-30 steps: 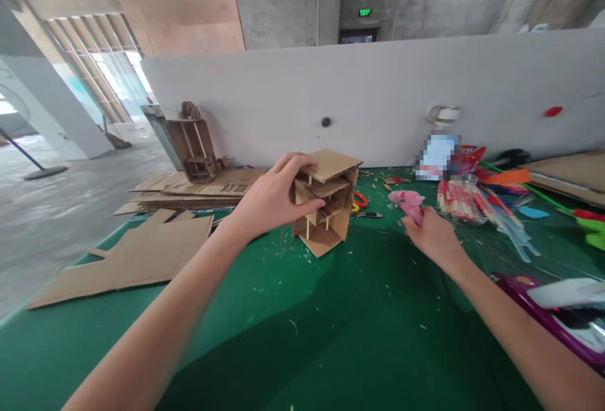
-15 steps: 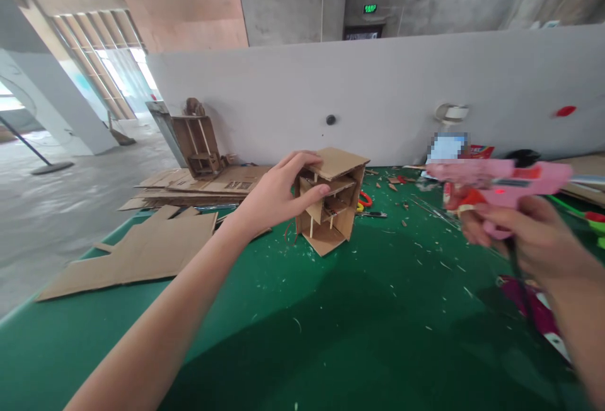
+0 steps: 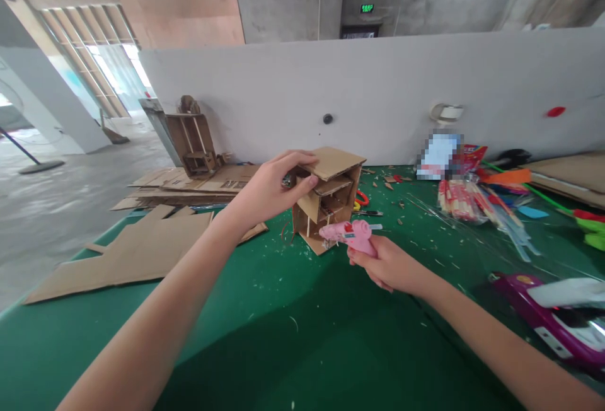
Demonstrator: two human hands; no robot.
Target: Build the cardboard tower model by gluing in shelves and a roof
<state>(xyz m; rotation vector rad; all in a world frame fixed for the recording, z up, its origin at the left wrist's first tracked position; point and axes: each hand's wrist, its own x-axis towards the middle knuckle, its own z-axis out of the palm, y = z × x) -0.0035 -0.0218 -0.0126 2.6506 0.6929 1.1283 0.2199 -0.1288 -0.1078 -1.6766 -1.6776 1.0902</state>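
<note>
A small cardboard box with open shelves (image 3: 338, 162) stands on the green tabletop, thin sticks propping its levels. My left hand (image 3: 276, 184) clasps its upper left corner, fingers over the top and thumb on the front edge. A pink hot glue gun (image 3: 354, 234) is in my right hand (image 3: 390, 266), whose fingers wrap round its handle. The gun's nozzle points left, in front of the box's lower opening; whether it touches the cardboard I cannot tell. A clear glue stick pokes from the gun's back end.
Cut cardboard sheets (image 3: 137, 247) lie on the left, with a taller cardboard structure (image 3: 191, 143) behind. Orange-handled scissors (image 3: 362, 198) sit beside the box. Farther right are packaged sticks (image 3: 460, 200), a blurred-out screen (image 3: 439, 154) and a purple device (image 3: 534, 310).
My right hand has brought the glue gun leftward and down, from the right side to the box's front. The left hand keeps its hold on the box.
</note>
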